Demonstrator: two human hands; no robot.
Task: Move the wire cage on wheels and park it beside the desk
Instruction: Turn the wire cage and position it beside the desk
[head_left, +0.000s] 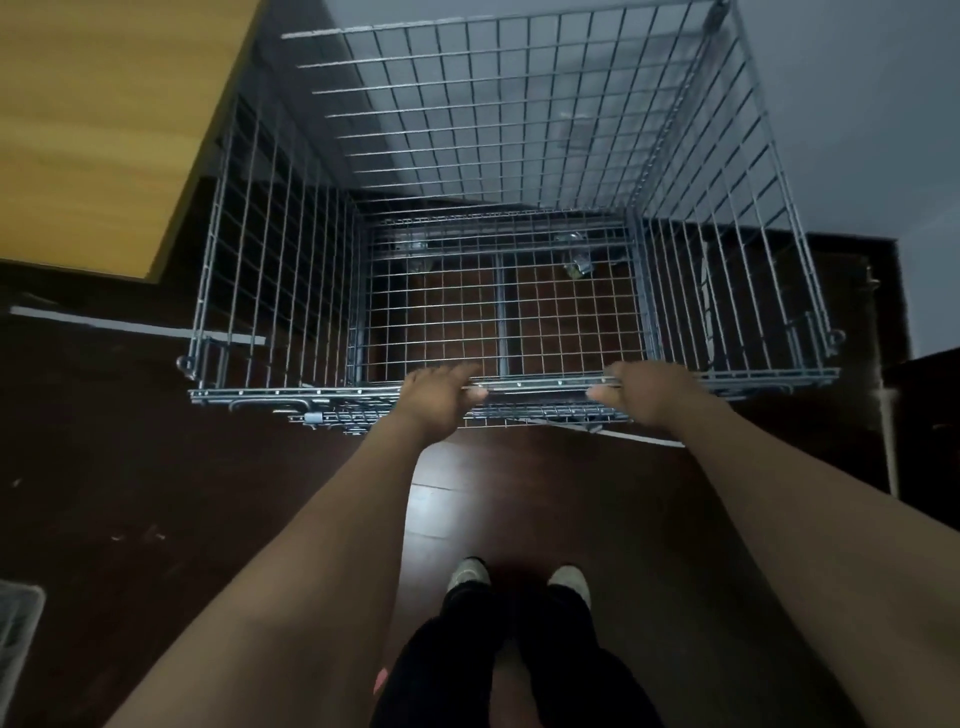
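Note:
An open-topped grey wire cage (519, 135) stands on the dark wooden floor in front of me, its far wall against a grey wall. Casters show through its mesh bottom. The wooden desk (104, 114) lies at the upper left, its right edge close beside the cage's left wall. My left hand (441, 397) and my right hand (644, 395) both grip the cage's near top rail, fingers curled over it, about a shoulder's width apart.
A grey wall (857, 130) stands behind and to the right of the cage. Dark furniture (924, 415) sits at the right edge. A grey mat (15, 629) lies on the floor at lower left. My feet (519, 577) stand behind the cage.

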